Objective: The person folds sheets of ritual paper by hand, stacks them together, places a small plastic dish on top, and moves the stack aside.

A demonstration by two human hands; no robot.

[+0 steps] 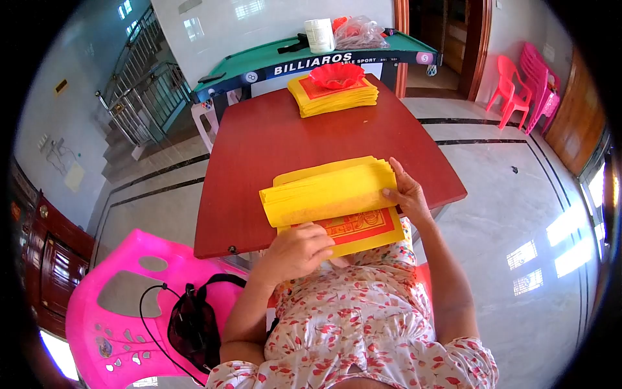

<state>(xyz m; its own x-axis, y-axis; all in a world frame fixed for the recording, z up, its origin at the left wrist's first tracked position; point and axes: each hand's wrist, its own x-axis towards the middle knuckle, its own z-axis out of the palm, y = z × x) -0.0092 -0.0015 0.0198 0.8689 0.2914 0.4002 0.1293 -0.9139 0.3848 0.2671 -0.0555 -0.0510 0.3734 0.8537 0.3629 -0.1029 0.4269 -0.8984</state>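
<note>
A thick stack of yellow joss paper lies at the near edge of the table, its upper sheets bent over in a loose fold. Below the fold shows a sheet with a red panel and gold print. My right hand grips the stack's right end, thumb on top and fingers behind. My left hand is closed at the lower left edge of the paper, fingers curled over the printed sheet; its fingertips are partly hidden.
Farther back on the red table sits another yellow paper stack with a red scalloped dish on it. Behind stands a billiards table bearing a white tub. A pink chair holds a black bag at left.
</note>
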